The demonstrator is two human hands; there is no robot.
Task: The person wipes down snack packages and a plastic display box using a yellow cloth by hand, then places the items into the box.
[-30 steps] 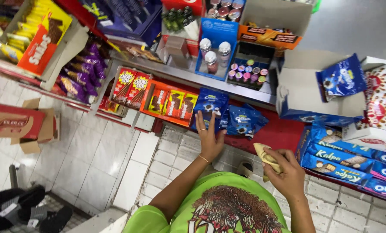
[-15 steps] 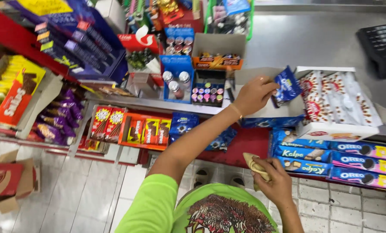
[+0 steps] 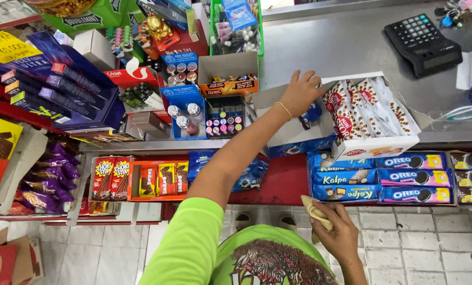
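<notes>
My left hand [image 3: 299,95] reaches forward over an open white and blue carton [image 3: 291,140] on the shelf edge. Its fingers are spread over the carton's back flap, and a blue snack packet [image 3: 312,113] sits under the palm, inside the carton. My right hand [image 3: 337,232] is low and close to my body, closed around a folded beige cloth [image 3: 312,211]. It hovers just in front of the rows of blue biscuit packs [image 3: 399,182]. My green sleeve and shirt fill the bottom of the view.
A white box of red and white snack bags [image 3: 370,108] stands right of the carton. A black calculator [image 3: 423,45] lies on the steel counter [image 3: 352,42]. Orange snack boxes [image 3: 159,179], purple packets [image 3: 48,182] and small jars [image 3: 222,124] fill the shelves on the left. White floor tiles [image 3: 431,243] lie below.
My left hand lifted a blue packet from the lower shelf, carried it up and right, and now has it down inside the white carton. The right hand stayed low with the cloth.
</notes>
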